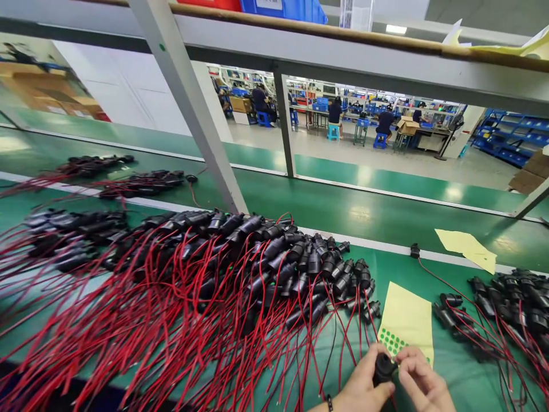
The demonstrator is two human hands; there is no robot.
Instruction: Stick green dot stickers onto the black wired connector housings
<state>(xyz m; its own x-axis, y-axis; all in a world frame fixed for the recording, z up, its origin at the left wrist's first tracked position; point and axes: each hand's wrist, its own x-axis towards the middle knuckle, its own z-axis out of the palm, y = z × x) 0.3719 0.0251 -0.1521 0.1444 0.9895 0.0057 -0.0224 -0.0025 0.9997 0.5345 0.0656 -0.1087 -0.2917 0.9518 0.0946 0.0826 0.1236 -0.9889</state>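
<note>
My left hand (360,384) grips a small black connector (383,367) at the bottom edge of the head view. My right hand (422,382) pinches at the top of the same connector with thumb and forefinger. Just beyond the hands lies a yellow backing sheet (407,319) with green dot stickers (392,341) at its near corner. A large heap of black connectors with red wires (214,286) covers the green bench to the left. A smaller heap of the same parts (506,309) lies to the right.
A second yellow sheet (467,247) lies further back on the bench. One lone connector (414,250) sits by a white strip. A slanted grey frame post (193,109) rises from the bench. Further bundles (137,183) lie far left. People sit at distant workstations (334,114).
</note>
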